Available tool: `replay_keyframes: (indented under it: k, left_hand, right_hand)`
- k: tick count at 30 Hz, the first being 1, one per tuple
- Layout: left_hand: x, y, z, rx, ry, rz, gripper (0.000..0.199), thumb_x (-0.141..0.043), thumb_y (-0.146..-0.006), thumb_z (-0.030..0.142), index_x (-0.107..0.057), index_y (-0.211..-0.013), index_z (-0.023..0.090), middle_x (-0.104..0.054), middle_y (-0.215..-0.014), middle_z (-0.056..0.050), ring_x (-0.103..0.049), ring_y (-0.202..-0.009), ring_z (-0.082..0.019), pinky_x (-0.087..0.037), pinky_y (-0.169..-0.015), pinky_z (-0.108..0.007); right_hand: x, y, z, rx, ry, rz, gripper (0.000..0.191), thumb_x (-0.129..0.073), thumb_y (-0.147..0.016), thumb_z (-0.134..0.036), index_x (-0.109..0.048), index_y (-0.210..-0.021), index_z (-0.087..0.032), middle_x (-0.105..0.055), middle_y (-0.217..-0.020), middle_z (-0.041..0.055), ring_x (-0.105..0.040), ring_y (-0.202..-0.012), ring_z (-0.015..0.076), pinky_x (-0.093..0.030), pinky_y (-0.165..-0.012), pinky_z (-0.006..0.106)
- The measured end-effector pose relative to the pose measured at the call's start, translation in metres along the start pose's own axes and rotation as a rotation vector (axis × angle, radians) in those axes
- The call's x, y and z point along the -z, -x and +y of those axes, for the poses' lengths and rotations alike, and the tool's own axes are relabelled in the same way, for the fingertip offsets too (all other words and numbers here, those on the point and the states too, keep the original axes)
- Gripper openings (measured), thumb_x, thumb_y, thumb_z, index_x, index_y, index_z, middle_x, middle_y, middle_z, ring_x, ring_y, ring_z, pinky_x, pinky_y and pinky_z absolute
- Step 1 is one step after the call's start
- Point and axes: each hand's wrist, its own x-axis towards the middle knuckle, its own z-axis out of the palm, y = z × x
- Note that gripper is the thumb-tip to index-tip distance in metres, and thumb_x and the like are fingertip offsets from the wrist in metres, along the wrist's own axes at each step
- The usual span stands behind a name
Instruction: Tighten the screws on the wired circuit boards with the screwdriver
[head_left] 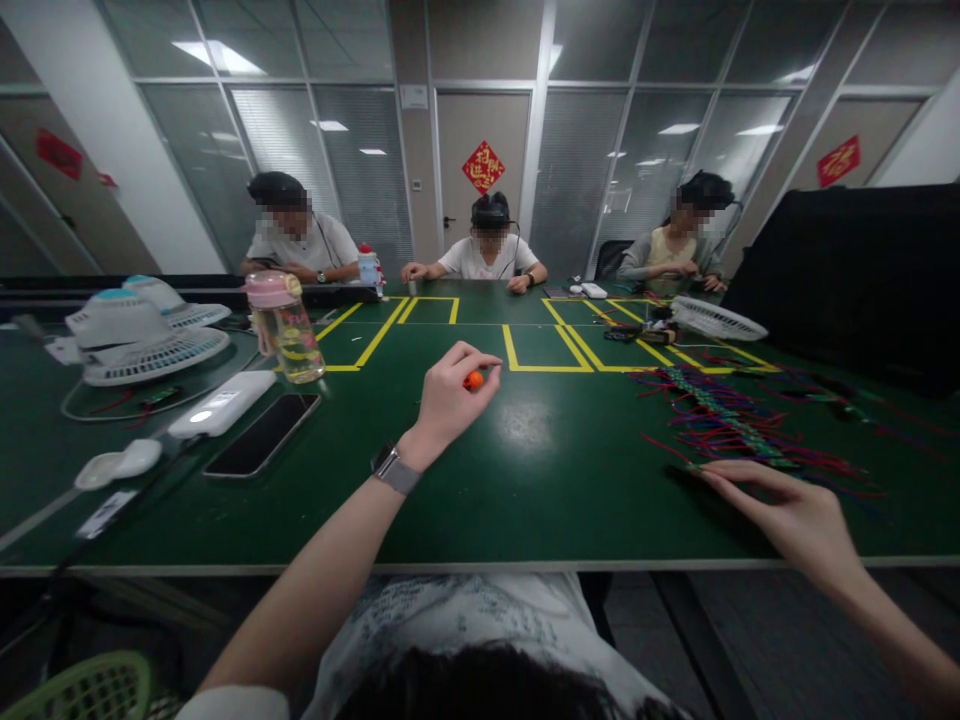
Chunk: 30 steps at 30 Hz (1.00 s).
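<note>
Evidently, the right hand (799, 510) pinches a small wired part (694, 466) (partly hidden) beside the row of wired boards (731, 420); the left hand (452, 398) grasps an orange item (473, 380) above the table (540, 520); singling out one part seems the step; the next move calls for a steady pinch.

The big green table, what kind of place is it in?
Probably an office used as a workshop: there are glass partitions behind, a row of wired circuit boards, and yellow tape marking shapes on the green table.
</note>
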Motion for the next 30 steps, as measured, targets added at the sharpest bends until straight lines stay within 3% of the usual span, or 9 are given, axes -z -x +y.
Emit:
replay_keyframes:
  k: [3,11,23,27,30]
  left_hand:
    - [0.0008,0.0,-0.001,-0.014,0.0,0.009,0.01,-0.06,-0.085,0.018,-0.069,-0.088,0.018,-0.062,-0.083,-0.003,-0.059,-0.075,-0.012,-0.049,-0.069,-0.025]
    - [-0.0009,0.001,-0.0009,-0.048,-0.034,0.004,0.011,-0.058,-0.086,0.02,-0.069,-0.09,0.018,-0.062,-0.084,-0.003,-0.059,-0.076,-0.012,-0.05,-0.07,-0.025]
    - [-0.0007,0.0011,0.0001,-0.063,-0.059,-0.017,0.012,-0.057,-0.086,0.02,-0.069,-0.091,0.017,-0.062,-0.085,-0.004,-0.06,-0.076,-0.012,-0.051,-0.07,-0.025]
    - [-0.0008,0.001,0.0009,-0.067,-0.062,-0.02,0.012,-0.057,-0.086,0.02,-0.069,-0.09,0.017,-0.062,-0.084,-0.004,-0.06,-0.075,-0.012,-0.05,-0.069,-0.025]
    - [-0.0016,0.0017,0.0003,-0.077,-0.074,-0.018,0.013,-0.057,-0.087,0.02,-0.069,-0.09,0.016,-0.062,-0.084,-0.004,-0.06,-0.075,-0.012,-0.05,-0.069,-0.025]
  right_hand:
    - [-0.0011,-0.0005,-0.0017,-0.027,0.0,0.002,0.039,-0.07,-0.067,-0.061,-0.075,-0.071,-0.022,-0.075,-0.079,0.0117,-0.072,-0.077,0.028,-0.058,-0.076,0.036]
    - [-0.0019,0.003,0.0045,0.069,0.056,-0.028,0.039,-0.067,-0.071,-0.061,-0.074,-0.071,-0.022,-0.074,-0.08,0.0119,-0.071,-0.075,0.0285,-0.058,-0.077,0.039]
    - [-0.0046,0.0021,0.0067,0.197,0.143,-0.062,0.038,-0.061,-0.079,-0.057,-0.072,-0.07,-0.021,-0.073,-0.08,0.0113,-0.071,-0.075,0.0264,-0.058,-0.07,0.036]
    - [-0.003,-0.0006,0.0069,0.345,0.226,-0.069,0.034,-0.056,-0.086,-0.049,-0.071,-0.073,-0.022,-0.072,-0.081,0.0108,-0.07,-0.075,0.0245,-0.058,-0.069,0.035]
    - [-0.0048,0.0014,0.0011,0.488,0.423,-0.094,0.035,-0.047,-0.092,-0.039,-0.069,-0.073,-0.02,-0.07,-0.082,0.0114,-0.067,-0.077,0.025,-0.055,-0.071,0.038]
